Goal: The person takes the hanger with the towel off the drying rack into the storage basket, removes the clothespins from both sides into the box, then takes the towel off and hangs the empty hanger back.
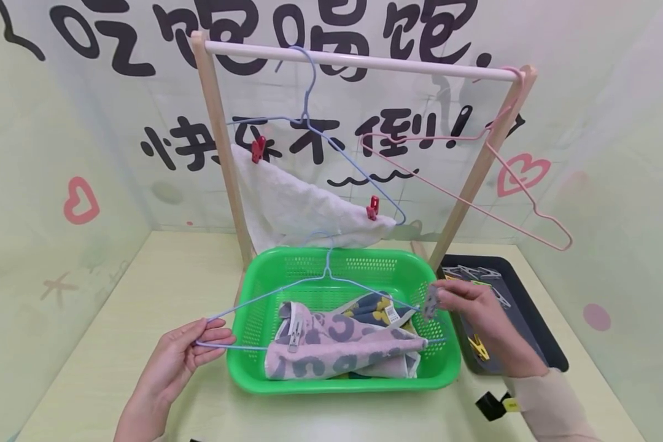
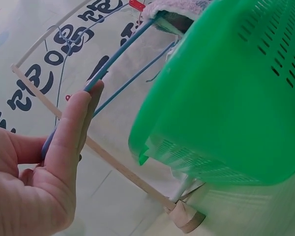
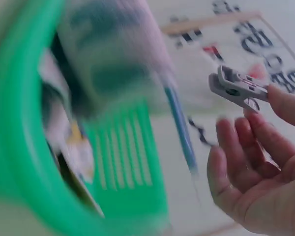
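On wall (image 1: 348, 95) | "快乐不倒!" lettering (image 1: 317, 138) | right hand (image 1: 483, 307) pinches grey clip (image 3: 242, 96)

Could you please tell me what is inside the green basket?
A dark, yellow-patterned towel shows in the basket; the pink towel hides part of it, and anything beneath cannot be seen.

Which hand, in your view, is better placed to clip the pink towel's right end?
Probably the right hand: it pinches a grey clip near that end, while the left hand holds the blue hanger.
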`<move>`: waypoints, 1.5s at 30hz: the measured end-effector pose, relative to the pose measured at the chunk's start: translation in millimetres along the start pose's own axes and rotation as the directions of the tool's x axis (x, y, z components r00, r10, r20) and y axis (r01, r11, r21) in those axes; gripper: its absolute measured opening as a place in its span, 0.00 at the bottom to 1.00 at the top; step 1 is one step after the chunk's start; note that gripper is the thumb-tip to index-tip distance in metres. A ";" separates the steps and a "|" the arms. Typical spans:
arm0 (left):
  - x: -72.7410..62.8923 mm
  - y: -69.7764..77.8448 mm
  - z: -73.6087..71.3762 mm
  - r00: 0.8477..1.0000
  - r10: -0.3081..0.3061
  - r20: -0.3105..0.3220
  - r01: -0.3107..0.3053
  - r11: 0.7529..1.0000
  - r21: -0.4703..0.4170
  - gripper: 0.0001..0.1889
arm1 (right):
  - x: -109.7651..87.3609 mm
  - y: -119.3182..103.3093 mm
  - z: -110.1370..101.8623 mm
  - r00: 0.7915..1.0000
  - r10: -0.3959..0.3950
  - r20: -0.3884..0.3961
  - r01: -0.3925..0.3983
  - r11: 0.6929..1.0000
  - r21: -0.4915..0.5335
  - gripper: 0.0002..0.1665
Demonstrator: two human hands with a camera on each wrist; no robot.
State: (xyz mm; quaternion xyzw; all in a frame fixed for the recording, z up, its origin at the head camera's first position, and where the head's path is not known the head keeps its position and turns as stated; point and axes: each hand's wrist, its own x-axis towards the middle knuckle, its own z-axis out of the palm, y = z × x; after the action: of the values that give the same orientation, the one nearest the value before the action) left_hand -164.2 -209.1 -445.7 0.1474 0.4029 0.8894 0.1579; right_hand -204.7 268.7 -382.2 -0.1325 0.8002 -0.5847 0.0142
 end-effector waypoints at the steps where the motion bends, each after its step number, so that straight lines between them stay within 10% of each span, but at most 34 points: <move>1: -0.1 0.1 0.1 1.000 -0.001 -0.002 0.001 1.000 -0.005 0.25 | -0.9 1.7 -9.1 1.000 0.004 -0.028 -0.005 0.999 -0.037 0.15; 4: -0.2 1.0 0.0 1.000 0.002 -0.009 -0.003 1.000 -0.019 0.25 | -2.6 11.9 -35.7 0.991 0.013 -0.133 -0.047 0.967 -0.252 0.19; 11: 0.8 0.7 -0.3 1.000 0.001 0.008 0.000 0.999 -0.038 0.25 | -11.2 55.3 -77.9 0.971 0.126 -0.203 -0.230 0.720 -0.654 0.16; 26: 0.9 0.8 1.2 1.000 0.004 0.019 -0.003 0.999 -0.045 0.26 | -19.5 109.2 -86.4 0.884 0.416 -0.213 -0.431 0.549 -0.716 0.14; 35: 2.2 0.7 2.0 1.000 0.011 0.018 -0.010 0.999 -0.045 0.26 | -19.8 106.9 -79.7 0.885 0.408 -0.224 -0.432 0.539 -0.723 0.15; 40: 2.4 0.0 2.4 0.999 0.014 0.034 -0.012 0.998 -0.056 0.25 | -14.2 88.5 -77.9 0.948 0.175 -0.267 -0.316 0.638 -0.702 0.14; 45: 2.2 -0.1 3.3 1.000 0.016 0.019 -0.015 0.999 -0.038 0.25 | 0.3 40.9 -47.6 0.958 -0.090 -0.271 -0.120 0.734 -0.668 0.11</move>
State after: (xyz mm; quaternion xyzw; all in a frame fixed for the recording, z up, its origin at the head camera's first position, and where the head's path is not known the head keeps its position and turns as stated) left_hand -165.0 -206.0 -443.4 0.1562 0.3831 0.8967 0.1576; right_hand -221.5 324.5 -405.6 -0.0363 0.9525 -0.2652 -0.1455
